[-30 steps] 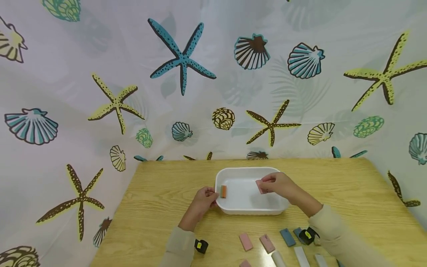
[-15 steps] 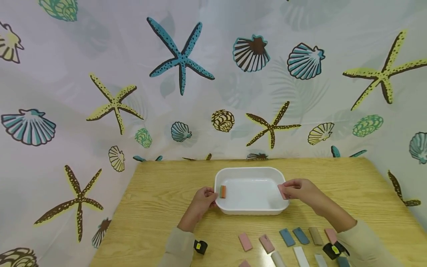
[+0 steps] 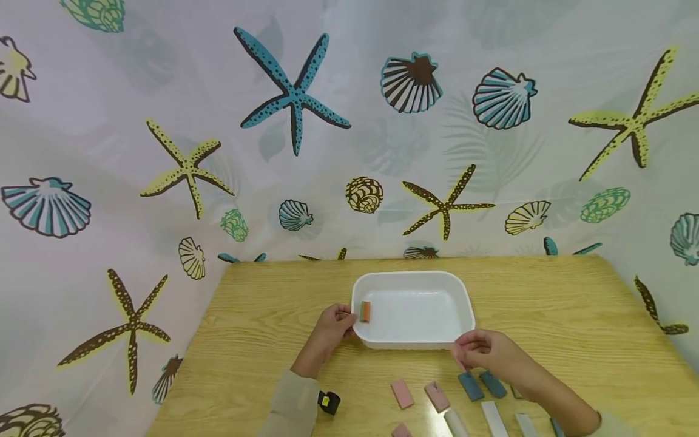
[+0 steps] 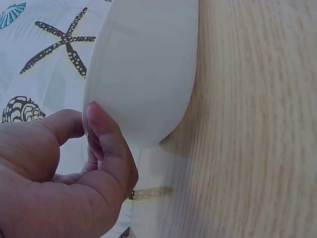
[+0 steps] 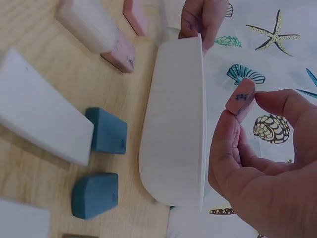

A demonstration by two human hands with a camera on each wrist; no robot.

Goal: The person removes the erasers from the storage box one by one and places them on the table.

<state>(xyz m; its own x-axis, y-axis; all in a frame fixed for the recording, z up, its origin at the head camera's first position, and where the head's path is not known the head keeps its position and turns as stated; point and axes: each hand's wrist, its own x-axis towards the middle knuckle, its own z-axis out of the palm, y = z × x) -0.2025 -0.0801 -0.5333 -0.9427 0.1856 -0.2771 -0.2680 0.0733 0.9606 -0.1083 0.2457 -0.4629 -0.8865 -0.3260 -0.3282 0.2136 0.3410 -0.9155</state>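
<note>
Wooden table (image 3: pixel 262 315) against a seashell-and-starfish curtain (image 3: pixel 164 121); white tray (image 3: pixel 464 303) at centre, two hands working it.

Left hand (image 3: pixel 327 332) at the tray's 9 o'clock rim, thumb and fingers pinching the wall beside a small orange-green block (image 3: pixel 365 311) standing inside. Right hand (image 3: pixel 486 352) sits just off the tray's 5 o'clock corner, thumb and fingertips clamped on a pink eraser (image 5: pixel 240 100), held above the tabletop outside the tray. At 6 o'clock, loose pieces: pink erasers (image 3: pixel 402 394), blue erasers (image 3: pixel 471 386), white erasers (image 3: pixel 494 419).
</note>
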